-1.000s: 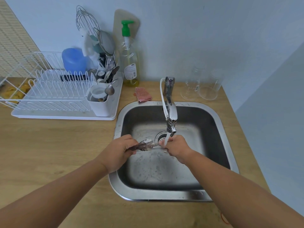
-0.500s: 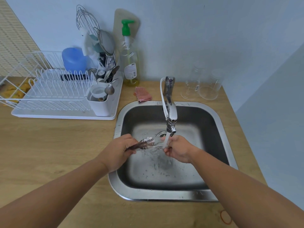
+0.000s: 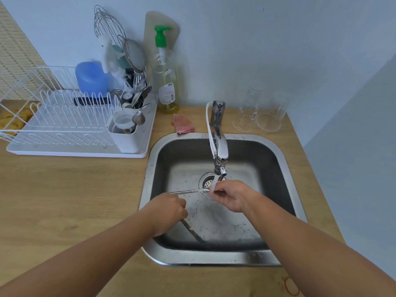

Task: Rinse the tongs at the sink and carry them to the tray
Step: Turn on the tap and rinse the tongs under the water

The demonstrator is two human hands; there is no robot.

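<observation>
The metal tongs (image 3: 188, 191) are held over the steel sink (image 3: 287, 163), spread open. One arm runs level toward the water stream under the faucet (image 3: 219, 146); a second, darker arm slants down below my left hand. My left hand (image 3: 169, 211) is closed around the tongs' handle end at the sink's left side. My right hand (image 3: 231, 196) pinches the tip of the level arm right under the running water. The white drying rack tray (image 3: 85, 154) sits on the counter to the left of the sink.
A cutlery holder (image 3: 126, 136) full of utensils stands in the tray's right end. A green-pump soap bottle (image 3: 166, 82) and a pink scrub pad (image 3: 184, 123) sit behind the sink. Two clear glasses (image 3: 257, 112) stand at the back right. A rubber band (image 3: 291, 286) lies on the wooden counter.
The tongs have spread open: one arm now points down under my left hand and the other stays level in the water. My left hand has shifted slightly toward me.
</observation>
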